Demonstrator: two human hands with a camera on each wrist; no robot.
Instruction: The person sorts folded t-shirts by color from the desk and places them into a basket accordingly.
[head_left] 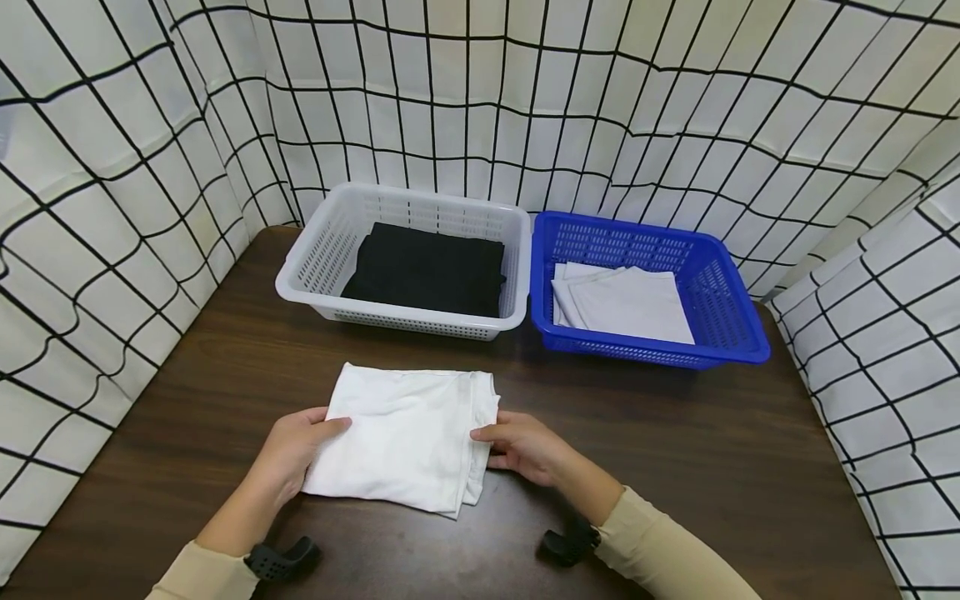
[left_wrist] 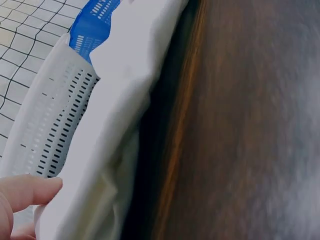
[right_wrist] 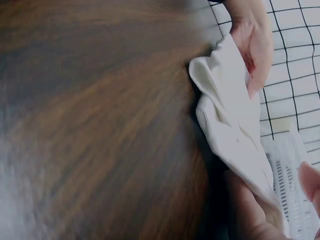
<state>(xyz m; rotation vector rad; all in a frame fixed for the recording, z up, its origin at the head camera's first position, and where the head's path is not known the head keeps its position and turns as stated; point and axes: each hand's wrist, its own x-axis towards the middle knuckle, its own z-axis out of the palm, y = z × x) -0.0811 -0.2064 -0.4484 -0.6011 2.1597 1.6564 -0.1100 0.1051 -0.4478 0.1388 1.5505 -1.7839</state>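
A folded white cloth is held between both hands over the front of the table. My left hand pinches its left edge, thumb on top and fingers beneath. On the opposite side my right hand grips the layered right edge, its thumb lying over the cloth. Seen from the left wrist, the cloth stands slightly above the tabletop, with loose folds along its near edge. The right wrist view shows the same cloth with a rolled fold, and fingers under it.
A white basket with folded black cloth stands at the back of the dark wooden table. Right beside it is a blue basket holding folded white cloths. White sheeting with a black grid surrounds the table.
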